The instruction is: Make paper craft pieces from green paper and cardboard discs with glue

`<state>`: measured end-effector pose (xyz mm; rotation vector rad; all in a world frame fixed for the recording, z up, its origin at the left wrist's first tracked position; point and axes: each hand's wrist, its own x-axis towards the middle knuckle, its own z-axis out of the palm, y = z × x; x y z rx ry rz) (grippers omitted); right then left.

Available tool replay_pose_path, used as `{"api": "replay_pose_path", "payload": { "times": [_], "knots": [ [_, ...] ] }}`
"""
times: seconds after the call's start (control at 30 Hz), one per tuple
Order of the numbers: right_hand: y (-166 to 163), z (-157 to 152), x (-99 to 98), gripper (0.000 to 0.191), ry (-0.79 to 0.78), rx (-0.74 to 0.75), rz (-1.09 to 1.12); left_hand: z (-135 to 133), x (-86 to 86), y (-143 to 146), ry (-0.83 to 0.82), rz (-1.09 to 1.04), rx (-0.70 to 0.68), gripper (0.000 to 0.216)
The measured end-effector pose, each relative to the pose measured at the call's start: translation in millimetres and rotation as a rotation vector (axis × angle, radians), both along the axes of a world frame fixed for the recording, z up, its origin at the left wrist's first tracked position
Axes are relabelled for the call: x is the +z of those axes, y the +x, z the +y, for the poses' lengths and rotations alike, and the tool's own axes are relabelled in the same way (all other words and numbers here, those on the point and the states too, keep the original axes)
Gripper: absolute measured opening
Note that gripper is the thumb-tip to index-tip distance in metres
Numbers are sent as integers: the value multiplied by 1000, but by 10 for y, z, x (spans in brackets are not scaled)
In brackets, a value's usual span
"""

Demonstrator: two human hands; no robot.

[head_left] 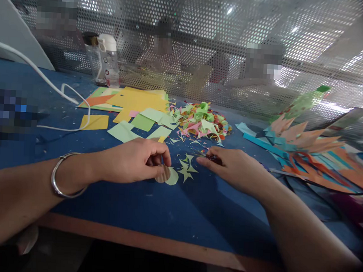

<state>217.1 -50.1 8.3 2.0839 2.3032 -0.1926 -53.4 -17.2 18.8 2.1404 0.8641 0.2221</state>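
Note:
My left hand [140, 160] is closed, thumb and forefinger pinched at the edge of a pale green paper circle [172, 177]. A second round shape overlaps it under the thumb, blurred. Just right of the circle lie several pale green paper stars [187, 168], partly overlapping. My right hand [229, 165] rests beyond the stars, its fingers wrapped around scissors [214, 159]. Only a dark red part of their handle shows clearly; the blades are hard to make out.
Yellow and green paper sheets [140, 98] lie behind my left hand, beside a heap of colored scraps [201, 120]. Two bottles [110, 62] stand at back left near a white cable [29, 59]. Orange and blue paper pieces [310, 146] lie right. A perforated panel [199, 38] borders the table [152, 216].

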Motion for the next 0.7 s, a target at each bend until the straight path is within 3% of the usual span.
{"api": "replay_pose_path", "payload": {
  "times": [0.13, 0.5, 0.7],
  "knots": [
    [4, -26, 41, 48, -1, 129, 141, 70, -16, -31, 80, 5, 19, 25],
    [-27, -89, 127, 36, -133, 267, 65, 131, -83, -44, 19, -25, -18, 24],
    [55, 168, 210, 39, 20, 85, -220, 144, -56, -59, -61, -47, 7, 25]
  ]
}}
